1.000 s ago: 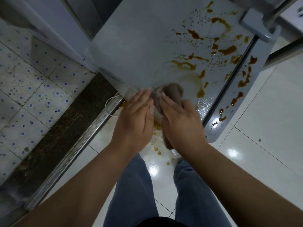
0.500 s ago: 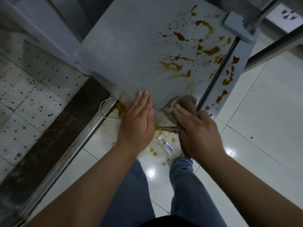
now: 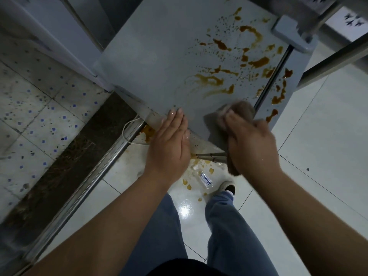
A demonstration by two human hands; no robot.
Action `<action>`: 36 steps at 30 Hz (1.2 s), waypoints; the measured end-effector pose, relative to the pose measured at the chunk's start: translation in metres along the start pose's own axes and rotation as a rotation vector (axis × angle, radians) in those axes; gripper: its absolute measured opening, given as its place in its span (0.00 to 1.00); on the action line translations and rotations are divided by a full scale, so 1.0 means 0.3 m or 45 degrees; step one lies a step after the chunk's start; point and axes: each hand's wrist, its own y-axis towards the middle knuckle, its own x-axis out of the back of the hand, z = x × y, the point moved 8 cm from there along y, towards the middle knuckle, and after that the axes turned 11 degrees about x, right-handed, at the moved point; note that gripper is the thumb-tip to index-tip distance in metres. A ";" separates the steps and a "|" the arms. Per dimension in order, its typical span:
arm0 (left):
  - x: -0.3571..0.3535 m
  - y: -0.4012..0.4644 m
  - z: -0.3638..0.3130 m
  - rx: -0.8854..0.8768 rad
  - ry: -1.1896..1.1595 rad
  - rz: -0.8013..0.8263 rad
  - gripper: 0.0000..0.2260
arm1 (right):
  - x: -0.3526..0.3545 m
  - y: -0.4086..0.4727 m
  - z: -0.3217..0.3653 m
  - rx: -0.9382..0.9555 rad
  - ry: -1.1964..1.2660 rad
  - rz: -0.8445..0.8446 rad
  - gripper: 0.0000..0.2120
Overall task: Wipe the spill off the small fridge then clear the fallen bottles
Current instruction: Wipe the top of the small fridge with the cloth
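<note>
A blue-and-white label is seen on the small clear bottle (image 3: 203, 177) lying on the floor tiles (image 3: 318, 136) between the hands, but its writing is too small to be read. The left hand (image 3: 169, 144) is laid flat, fingers straight and together, on the near edge of the small fridge (image 3: 151, 62). A brown cloth (image 3: 241, 112) is gripped by the curled right hand (image 3: 253, 144) and pressed on the fridge top beside the brown spill (image 3: 219, 80). Compared with half a second ago, the cloth is placed further right, and a wiped streak is left.
</note>
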 end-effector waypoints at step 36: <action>-0.146 -0.056 -0.248 1.165 0.454 -0.017 0.21 | 0.035 0.152 -0.193 0.833 -0.200 0.704 0.18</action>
